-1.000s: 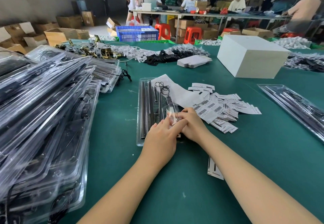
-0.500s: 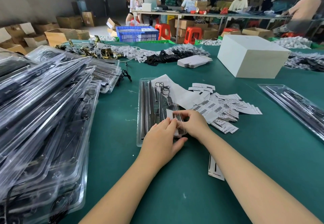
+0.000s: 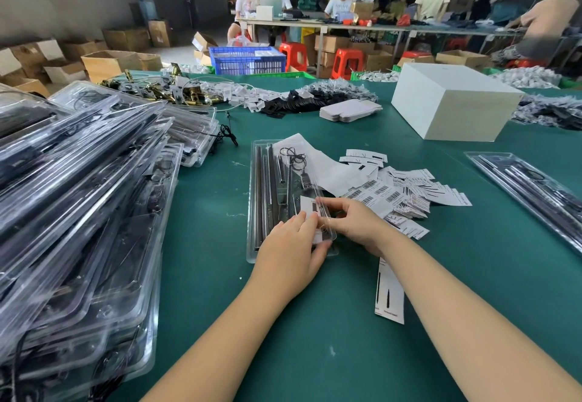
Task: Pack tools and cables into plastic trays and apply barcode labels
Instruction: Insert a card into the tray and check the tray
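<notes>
Fingers (image 3: 324,205) of both hands pinching barcode label (image 3: 310,206) on tray (image 3: 256,200), green table (image 3: 315,338), crowded warehouse workroom.

Soft even daylight, sharp centre, wide-angle stretch at edges.
</notes>
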The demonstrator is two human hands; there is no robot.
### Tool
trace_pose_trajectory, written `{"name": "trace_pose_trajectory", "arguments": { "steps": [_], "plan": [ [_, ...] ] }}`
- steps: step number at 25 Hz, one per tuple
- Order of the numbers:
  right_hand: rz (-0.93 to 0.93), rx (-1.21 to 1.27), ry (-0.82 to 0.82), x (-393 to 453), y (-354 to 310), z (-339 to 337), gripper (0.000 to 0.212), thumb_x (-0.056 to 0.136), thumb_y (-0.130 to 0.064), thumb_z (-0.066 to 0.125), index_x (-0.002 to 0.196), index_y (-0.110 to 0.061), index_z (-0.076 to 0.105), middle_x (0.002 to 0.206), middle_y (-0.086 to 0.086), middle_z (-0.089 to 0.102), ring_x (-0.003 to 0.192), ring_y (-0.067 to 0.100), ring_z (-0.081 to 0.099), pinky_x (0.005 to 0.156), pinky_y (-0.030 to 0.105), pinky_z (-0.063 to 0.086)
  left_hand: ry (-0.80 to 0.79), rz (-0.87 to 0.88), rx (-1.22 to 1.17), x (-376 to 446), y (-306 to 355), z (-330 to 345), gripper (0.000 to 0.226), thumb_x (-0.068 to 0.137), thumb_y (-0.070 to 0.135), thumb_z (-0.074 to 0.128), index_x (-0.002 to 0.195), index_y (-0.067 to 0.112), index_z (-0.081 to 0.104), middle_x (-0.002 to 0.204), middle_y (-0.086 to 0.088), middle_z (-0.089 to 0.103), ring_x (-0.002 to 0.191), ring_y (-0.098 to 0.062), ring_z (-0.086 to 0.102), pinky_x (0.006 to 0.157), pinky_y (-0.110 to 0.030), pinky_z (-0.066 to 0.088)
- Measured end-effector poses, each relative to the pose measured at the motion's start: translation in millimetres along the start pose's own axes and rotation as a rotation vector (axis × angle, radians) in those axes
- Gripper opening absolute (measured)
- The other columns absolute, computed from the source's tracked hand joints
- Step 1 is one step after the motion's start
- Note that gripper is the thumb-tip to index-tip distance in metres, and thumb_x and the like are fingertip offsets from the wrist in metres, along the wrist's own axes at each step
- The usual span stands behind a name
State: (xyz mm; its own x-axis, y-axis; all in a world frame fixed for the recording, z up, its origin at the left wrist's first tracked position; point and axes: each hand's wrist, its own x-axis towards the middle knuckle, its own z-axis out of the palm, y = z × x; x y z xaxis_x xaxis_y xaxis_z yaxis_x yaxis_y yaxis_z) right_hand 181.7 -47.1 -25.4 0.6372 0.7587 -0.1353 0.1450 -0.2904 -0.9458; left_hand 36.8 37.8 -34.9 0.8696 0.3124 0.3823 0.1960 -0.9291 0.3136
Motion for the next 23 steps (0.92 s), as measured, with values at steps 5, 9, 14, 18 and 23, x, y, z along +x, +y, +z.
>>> {"name": "trace_pose_trajectory", "arguments": {
  "steps": [5,9,14,18,23],
  "plan": [
    [0.07,0.027,-0.142,-1.0,-7.4,-8.3,0.05,0.086,-0.006,0.069,0.131,-0.023,0.054,0.11,-0.004,0.067,0.095,0.005,0.062,0.089,0.019,0.049,0.036,0.013,0.032,-2.5,2.9,-1.9,0.044,0.087,0.031,0.067,0.12,0.003,0.061,0.112,-0.011,0.066,0.094,-0.028,0.064,0.083,-0.037,0.05],
    [0.036,0.055,-0.089,-0.7,-7.4,-7.3,0.046,0.083,0.0,0.071,0.116,-0.029,0.059,0.1,-0.005,0.068,0.086,0.003,0.062,0.086,0.022,0.05,-0.003,0.006,0.021,-1.2,0.6,-1.7,0.05,0.091,0.042,0.057,0.128,0.008,0.055,0.121,-0.006,0.061,0.104,-0.026,0.059,0.093,-0.035,0.042],
    [0.03,0.091,-0.081,1.1,-4.0,-6.8,0.043,0.08,0.001,0.073,0.11,-0.029,0.063,0.099,-0.003,0.07,0.089,0.008,0.063,0.097,0.034,0.048,-0.015,0.008,0.015,-2.2,-1.2,1.4,0.053,0.092,0.046,0.053,0.13,0.009,0.052,0.125,-0.006,0.059,0.112,-0.025,0.055,0.099,-0.036,0.039],
    [0.077,0.156,-0.18,1.9,-6.6,-12.3,0.04,0.082,0.008,0.067,0.094,-0.029,0.072,0.097,-0.004,0.072,0.093,0.015,0.061,0.103,0.041,0.042,-0.037,0.008,0.04,-1.3,-3.0,3.0,0.054,0.093,0.047,0.049,0.131,0.009,0.05,0.126,-0.005,0.057,0.113,-0.024,0.054,0.1,-0.035,0.036],
    [0.172,0.202,-0.142,9.8,-10.5,-11.0,0.048,0.082,0.018,0.057,0.12,-0.01,0.063,0.105,0.004,0.066,0.099,0.022,0.057,0.102,0.04,0.039,-0.056,0.017,0.05,-0.8,-3.3,6.4,0.057,0.093,0.048,0.046,0.134,0.009,0.046,0.129,-0.004,0.054,0.119,-0.022,0.05,0.102,-0.036,0.034]
  ]
}}
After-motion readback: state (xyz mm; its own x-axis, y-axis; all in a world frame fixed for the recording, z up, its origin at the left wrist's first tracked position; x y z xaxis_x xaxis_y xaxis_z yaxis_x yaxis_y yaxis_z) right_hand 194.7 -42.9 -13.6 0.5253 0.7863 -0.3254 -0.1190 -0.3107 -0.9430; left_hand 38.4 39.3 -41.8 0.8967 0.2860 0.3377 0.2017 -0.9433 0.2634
